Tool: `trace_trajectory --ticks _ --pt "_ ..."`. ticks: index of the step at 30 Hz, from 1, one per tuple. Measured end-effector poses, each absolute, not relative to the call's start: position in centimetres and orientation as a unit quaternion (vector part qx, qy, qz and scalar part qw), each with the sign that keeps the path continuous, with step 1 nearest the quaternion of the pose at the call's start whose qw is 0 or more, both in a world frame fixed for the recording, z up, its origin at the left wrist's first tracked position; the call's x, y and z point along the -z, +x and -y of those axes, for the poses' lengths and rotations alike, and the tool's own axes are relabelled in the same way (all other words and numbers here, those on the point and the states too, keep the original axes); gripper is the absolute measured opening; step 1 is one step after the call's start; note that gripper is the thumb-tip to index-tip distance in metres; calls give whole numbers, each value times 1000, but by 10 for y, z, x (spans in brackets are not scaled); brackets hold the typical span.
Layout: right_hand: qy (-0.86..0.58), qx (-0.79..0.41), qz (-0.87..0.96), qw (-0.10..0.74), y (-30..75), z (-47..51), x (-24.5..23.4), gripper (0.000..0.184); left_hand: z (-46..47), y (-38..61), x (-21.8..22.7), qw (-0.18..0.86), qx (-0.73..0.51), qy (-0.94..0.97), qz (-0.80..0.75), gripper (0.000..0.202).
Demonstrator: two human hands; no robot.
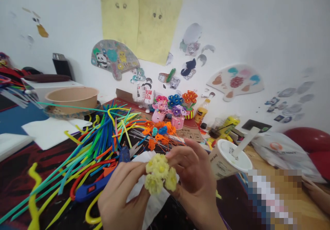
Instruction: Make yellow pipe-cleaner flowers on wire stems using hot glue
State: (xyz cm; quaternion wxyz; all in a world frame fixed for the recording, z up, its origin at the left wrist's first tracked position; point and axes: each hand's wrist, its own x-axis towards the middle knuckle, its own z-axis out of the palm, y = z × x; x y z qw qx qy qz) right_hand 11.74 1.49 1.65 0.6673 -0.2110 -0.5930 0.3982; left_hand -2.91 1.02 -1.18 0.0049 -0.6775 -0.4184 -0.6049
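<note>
1. Low at the centre of my head view sits the yellow flower cluster, held between both hands above a white tissue on the table.
2. My reading of the grip: the left hand pinches the cluster's left side with thumb and fingertips. The right hand curls its fingers, close together, over the top and right side.
3. The blooms look soft, so I judge a hard squeeze could flatten them or twist one loose.
4. A paper cup with a stick in it stands just beside the right hand, and an outward swing of that wrist could tip it.
5. The blue glue gun lies near the left hand. I cannot tell whether it is hot, but a dropped elbow might meet it.
6. Counts:
   - two hands
   - three blooms I can count, with a fourth perhaps hidden
   - one cup
   - one glue gun
   - one bowl
   - three small flower pots
   - pipe cleaners, too many to count
</note>
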Motion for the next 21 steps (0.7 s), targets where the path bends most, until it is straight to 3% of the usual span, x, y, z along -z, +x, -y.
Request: trace_trajectory --ticks 5,8,15,21 --pt "-197 -426 584 662 115 -12 -16 59 -8 -27 10 -141 642 -654 375 14" --pt "-196 -437 583 657 115 -10 -16 51 -7 -26 9 -193 661 -632 356 14" --pt "-250 -370 618 647 127 -16 -20 39 -8 -26 8 -223 665 -623 346 9" --pt "-276 -436 617 594 127 -16 -19 39 -7 -27 8 -210 660 -634 345 10"
